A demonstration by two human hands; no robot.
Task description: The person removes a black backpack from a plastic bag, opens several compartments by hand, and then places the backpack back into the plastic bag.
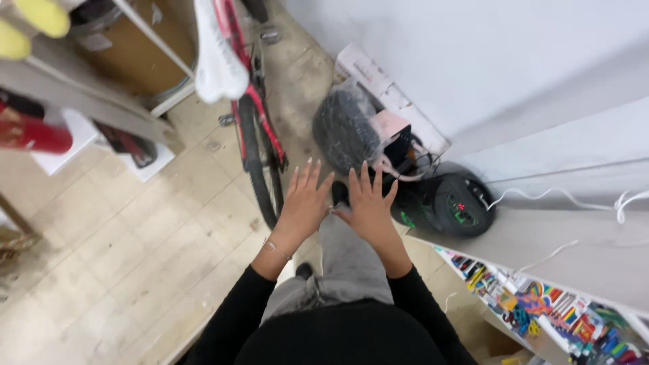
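My left hand [303,201] and my right hand [368,203] are stretched out side by side in front of me, palms down, fingers spread, holding nothing. They hover above my grey trouser leg [348,263] and a dark shoe [340,192], over the wooden floor [135,257]. Black sleeves cover both arms. Just beyond the fingertips stand the black tyre of a red bicycle [260,162] and a dark netted bundle in clear plastic [345,128].
A round black device with a small red light [456,205] sits by the white wall, with white cables [561,198] trailing right. A shelf of colourful small items [541,304] is at lower right. Wooden shelving with a brown drum [128,47] stands upper left.
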